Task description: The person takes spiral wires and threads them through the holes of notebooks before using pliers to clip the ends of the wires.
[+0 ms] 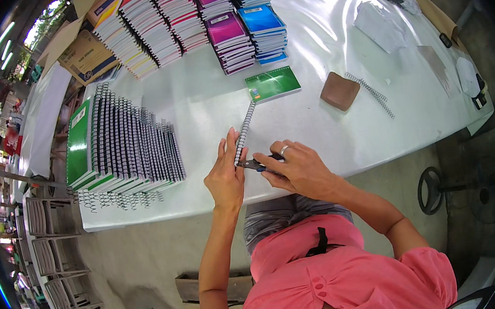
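Open white tabletop (206,99) ahead of both hands. Left blocked by row of green spiral-bound notebooks (121,146). Ahead: single green notebook (273,84); stacked coloured notebooks (211,21) behind it. Right: brown square pad (340,91), loose wire spiral (370,94); bare surface beyond.

Brown cardboard boxes (87,53) stand far left beyond the table, one with a dark print. White labels (219,19) sit on the far notebook covers.

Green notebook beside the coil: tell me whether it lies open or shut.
Shut. The green notebook lies flat on the white table, cover up, no pages showing, beyond the far end of the wire coil in the left hand.
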`<state>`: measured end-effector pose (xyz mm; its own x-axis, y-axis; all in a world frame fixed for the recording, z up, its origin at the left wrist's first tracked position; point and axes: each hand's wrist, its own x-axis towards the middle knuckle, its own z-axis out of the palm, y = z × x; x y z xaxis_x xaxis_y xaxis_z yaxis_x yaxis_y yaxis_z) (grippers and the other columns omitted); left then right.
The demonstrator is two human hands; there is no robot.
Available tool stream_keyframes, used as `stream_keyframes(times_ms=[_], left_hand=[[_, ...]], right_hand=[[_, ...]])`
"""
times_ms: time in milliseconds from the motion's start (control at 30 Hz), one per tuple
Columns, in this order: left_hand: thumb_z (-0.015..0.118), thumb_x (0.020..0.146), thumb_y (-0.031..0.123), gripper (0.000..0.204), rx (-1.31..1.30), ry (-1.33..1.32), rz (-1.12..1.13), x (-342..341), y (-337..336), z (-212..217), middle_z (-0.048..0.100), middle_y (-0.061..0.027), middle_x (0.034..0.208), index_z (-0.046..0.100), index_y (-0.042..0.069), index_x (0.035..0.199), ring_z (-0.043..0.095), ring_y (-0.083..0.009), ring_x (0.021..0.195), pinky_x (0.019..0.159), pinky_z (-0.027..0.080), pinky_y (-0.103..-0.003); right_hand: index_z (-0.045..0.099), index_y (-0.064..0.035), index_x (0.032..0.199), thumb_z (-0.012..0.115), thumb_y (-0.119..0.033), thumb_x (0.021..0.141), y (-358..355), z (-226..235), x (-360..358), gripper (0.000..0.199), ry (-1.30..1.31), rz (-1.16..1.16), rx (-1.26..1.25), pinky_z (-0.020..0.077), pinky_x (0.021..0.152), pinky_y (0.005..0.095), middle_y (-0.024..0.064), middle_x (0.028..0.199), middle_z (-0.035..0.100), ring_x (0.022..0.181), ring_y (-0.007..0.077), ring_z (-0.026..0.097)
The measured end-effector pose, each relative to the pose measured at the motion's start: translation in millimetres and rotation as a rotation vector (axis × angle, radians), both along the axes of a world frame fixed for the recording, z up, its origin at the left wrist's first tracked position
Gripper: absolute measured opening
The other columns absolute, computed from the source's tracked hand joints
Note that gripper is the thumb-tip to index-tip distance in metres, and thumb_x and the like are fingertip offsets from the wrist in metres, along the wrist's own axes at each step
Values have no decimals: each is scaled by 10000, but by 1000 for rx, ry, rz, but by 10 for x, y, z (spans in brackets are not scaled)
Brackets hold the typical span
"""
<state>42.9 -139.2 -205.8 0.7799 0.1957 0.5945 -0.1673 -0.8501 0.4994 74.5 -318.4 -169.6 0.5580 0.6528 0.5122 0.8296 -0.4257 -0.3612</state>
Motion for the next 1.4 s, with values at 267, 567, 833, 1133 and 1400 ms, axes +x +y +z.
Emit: stream_keyframes(times_ms=[267, 567, 833, 1133, 1400], left_hand=[[748, 806, 165, 551, 308, -36, 116, -53, 113, 225, 704, -59, 1037, 567, 189, 1326, 681, -259, 1012, 642, 545, -335], [787, 734, 93, 528, 400, -364, 158, -502, 579, 1765, 696, -25, 1134, 632, 86, 1239, 661, -302, 1055, 789, 551, -326], [718, 809, 326, 534, 433, 23, 421, -581, 1585, 2386, 676, -113, 1149, 588, 203, 1312, 635, -258, 1117, 838, 514, -388], [716, 791, 463, 649, 109, 377, 162, -593, 1788, 2275, 533, -163, 1370, 556, 157, 1340, 469, -316, 1317, 1052, 390, -388], [650, 881, 225, 464, 350, -267, 125, -741, 1063, 2193, 512, -143, 1411, 587, 62, 1311, 300, -359, 1418, 1148, 177, -531]], right_hand=[[621, -13, 1036, 461, -315, 1008, -46, 297, 381, 343, 1152, 354, 6, 467, 575, 260, 23, 707, 541, 636, 96, 543], [611, -94, 1195, 651, -184, 883, -211, -362, 923, 327, 109, -83, -265, 373, 996, 459, 150, 1224, 548, 1186, 332, 479], [615, -108, 1194, 698, -163, 843, 218, -99, 803, 365, 132, 24, -91, 309, 1063, 474, 146, 1332, 476, 1294, 334, 386], [595, -100, 1195, 635, -15, 826, 12, -302, 1525, 381, 126, -63, -128, 335, 1040, 455, 103, 1344, 499, 1250, 318, 446], [538, -121, 1300, 779, -172, 715, 229, -498, 2349, 635, 299, -158, -500, 343, 983, 492, 119, 1303, 537, 1243, 287, 479]])
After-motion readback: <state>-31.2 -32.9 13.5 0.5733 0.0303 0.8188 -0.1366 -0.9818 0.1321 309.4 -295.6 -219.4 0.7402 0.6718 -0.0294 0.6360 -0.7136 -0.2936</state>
